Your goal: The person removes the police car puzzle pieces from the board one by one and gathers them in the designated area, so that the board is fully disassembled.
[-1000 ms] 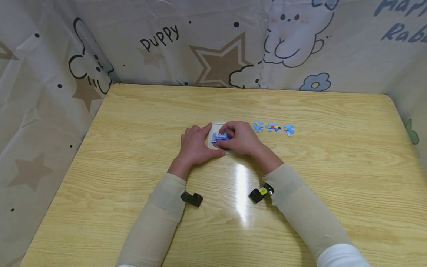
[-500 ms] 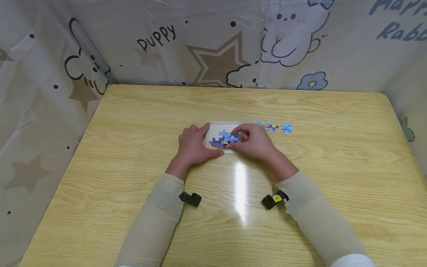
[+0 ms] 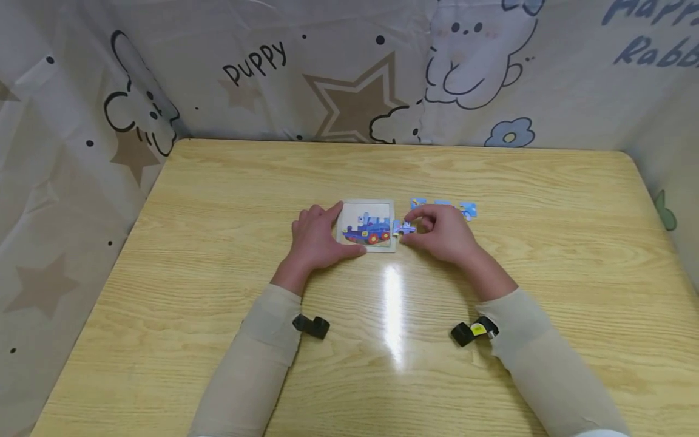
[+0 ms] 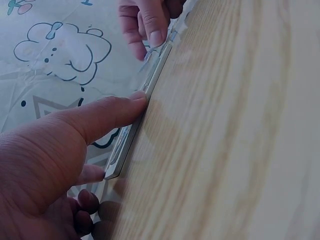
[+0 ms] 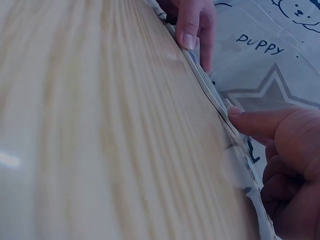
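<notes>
My left hand (image 3: pixel 315 238) holds a small pale puzzle tray (image 3: pixel 379 249) at its left side, thumb along the near edge and index finger at the far left corner. Inside the tray lies a partly assembled jigsaw picture (image 3: pixel 367 232) of a blue vehicle with red wheels. Just off the tray's right edge, my right hand (image 3: pixel 446 235) pinches a blue jigsaw piece (image 3: pixel 403 228) between thumb and index finger. In the left wrist view, the left thumb (image 4: pixel 112 117) presses the tray's edge (image 4: pixel 131 137). The right wrist view shows the right thumb (image 5: pixel 250 121) near the tray, the piece hardly discernible.
Several loose blue puzzle pieces lie in a row behind the right hand, among them a right-hand piece (image 3: pixel 469 209) and a left one (image 3: pixel 418 203). The wooden table (image 3: pixel 218 243) meets a printed cloth (image 3: pixel 349 79) at its back edge.
My right hand has moved right, from over the picture to beyond the tray's right edge, with a jigsaw piece in its fingers. The left hand keeps its hold on the tray.
</notes>
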Demonstrator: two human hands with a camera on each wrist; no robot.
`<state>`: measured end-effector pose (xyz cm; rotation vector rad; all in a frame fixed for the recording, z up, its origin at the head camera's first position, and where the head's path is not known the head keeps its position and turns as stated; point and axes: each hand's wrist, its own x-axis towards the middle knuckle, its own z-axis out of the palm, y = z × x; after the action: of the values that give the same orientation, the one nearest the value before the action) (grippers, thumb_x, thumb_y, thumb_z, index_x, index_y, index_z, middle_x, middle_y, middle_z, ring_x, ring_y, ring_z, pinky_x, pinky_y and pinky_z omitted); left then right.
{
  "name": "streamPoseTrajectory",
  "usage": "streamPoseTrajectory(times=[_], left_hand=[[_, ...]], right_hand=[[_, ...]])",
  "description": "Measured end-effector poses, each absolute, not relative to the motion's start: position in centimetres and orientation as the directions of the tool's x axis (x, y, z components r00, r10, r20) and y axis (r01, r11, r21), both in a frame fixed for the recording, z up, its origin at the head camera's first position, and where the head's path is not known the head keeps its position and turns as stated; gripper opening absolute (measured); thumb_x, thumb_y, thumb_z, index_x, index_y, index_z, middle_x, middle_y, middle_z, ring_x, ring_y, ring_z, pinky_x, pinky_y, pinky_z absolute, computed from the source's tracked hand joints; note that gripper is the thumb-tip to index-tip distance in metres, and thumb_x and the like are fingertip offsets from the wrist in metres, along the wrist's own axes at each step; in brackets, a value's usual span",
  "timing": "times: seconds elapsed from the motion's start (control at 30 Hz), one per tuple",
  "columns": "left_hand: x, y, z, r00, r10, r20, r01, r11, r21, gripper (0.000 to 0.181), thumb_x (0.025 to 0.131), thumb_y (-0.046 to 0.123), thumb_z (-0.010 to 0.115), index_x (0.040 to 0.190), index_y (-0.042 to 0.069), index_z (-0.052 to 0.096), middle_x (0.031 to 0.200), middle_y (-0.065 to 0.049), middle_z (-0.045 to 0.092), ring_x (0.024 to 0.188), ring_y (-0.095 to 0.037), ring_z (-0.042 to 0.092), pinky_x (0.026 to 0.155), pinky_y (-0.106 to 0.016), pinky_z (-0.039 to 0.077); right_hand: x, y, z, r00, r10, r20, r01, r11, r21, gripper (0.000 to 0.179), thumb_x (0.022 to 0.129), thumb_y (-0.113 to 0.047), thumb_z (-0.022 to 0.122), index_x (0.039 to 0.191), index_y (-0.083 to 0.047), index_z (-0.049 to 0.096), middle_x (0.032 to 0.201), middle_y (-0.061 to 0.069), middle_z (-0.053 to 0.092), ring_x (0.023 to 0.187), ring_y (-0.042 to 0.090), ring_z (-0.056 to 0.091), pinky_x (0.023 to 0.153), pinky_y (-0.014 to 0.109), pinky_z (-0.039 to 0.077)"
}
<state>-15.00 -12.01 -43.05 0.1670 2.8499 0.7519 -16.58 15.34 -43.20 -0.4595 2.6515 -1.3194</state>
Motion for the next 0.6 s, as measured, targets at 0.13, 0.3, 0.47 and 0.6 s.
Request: streamPoseTrajectory(times=[0.13, 0.3, 0.47, 0.6], left_hand=[[-15.0, -12.0, -43.1, -0.976, 0.158, -0.153, 0.062, 0.865, 0.499, 0.111, 0.068, 0.067, 0.081, 0.156, 0.016, 0.037, 0.108, -0.006, 0.045, 0.097, -0.026, 0.036, 0.085, -0.043, 0.027], [-15.0, -12.0, -43.1, -0.975, 0.159, -0.152, 0.064, 0.868, 0.493, 0.111, 0.068, 0.067, 0.081, 0.156, 0.016, 0.037, 0.107, -0.006, 0.045, 0.097, -0.026, 0.036, 0.085, -0.043, 0.027], [-15.0, -12.0, -43.0, -0.976, 0.157, -0.151, 0.063, 0.865, 0.497, 0.111, 0.068, 0.066, 0.082, 0.156, 0.016, 0.038, 0.107, -0.006, 0.045, 0.097, -0.026, 0.036, 0.085, -0.043, 0.027], [-15.0, -12.0, -43.0, -0.976, 0.155, -0.155, 0.058, 0.863, 0.502, 0.111, 0.067, 0.066, 0.082, 0.156, 0.016, 0.038, 0.108, -0.006, 0.045, 0.097, -0.026, 0.036, 0.085, -0.043, 0.027]], right_hand=[[-16.6, 16.1, -43.2, -0.944, -0.330, -0.001, -0.204, 0.587, -0.784, 0.030, 0.080, -0.018, 0.087, 0.105, -0.005, 0.074, 0.064, 0.002, 0.039, 0.060, 0.020, 0.038, 0.068, 0.038, 0.035], [-16.7, 16.8, -43.2, -0.948, -0.320, -0.005, -0.201, 0.606, -0.770, 0.030, 0.081, -0.016, 0.086, 0.105, -0.003, 0.074, 0.064, 0.002, 0.039, 0.061, 0.019, 0.037, 0.069, 0.036, 0.035], [-16.8, 17.2, -43.3, -0.950, -0.312, -0.006, -0.199, 0.621, -0.758, 0.029, 0.081, -0.017, 0.085, 0.105, -0.003, 0.074, 0.064, 0.001, 0.038, 0.061, 0.019, 0.037, 0.069, 0.036, 0.035], [-16.9, 17.4, -43.3, -0.949, -0.312, -0.036, -0.175, 0.619, -0.766, 0.029, 0.082, -0.016, 0.085, 0.106, -0.004, 0.074, 0.064, 0.002, 0.038, 0.061, 0.019, 0.037, 0.070, 0.037, 0.034]])
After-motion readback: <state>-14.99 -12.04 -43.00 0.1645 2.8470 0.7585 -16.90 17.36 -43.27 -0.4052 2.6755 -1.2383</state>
